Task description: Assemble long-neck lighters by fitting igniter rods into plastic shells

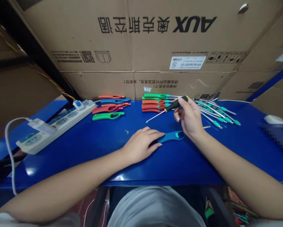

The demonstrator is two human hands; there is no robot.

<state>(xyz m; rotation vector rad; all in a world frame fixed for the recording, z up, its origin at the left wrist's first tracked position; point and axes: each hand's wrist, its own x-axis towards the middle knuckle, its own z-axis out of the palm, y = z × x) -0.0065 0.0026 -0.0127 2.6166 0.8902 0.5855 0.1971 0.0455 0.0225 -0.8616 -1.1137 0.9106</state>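
Observation:
A blue long-neck lighter (171,137) with a turquoise trigger lies on the blue table (89,164). The fingers and thumb of my left hand (141,145) close around its handle end and press it to the tabletop. Above the lighter's other end, my right hand (191,116) grips a screwdriver (173,105) by its black and yellow handle. The shaft slants down to the left, its tip apart from the lighter. My right wrist hides part of the lighter's neck. A few small screws (127,131) lie left of my left hand.
Loose lighter shells (108,116) in orange, blue, red and green lie at back left. Lighters with metal necks (155,96) are stacked behind my hands; loose metal rods (217,113) lie right. A power strip (61,123) with cables sits left. Cardboard (141,47) walls the back.

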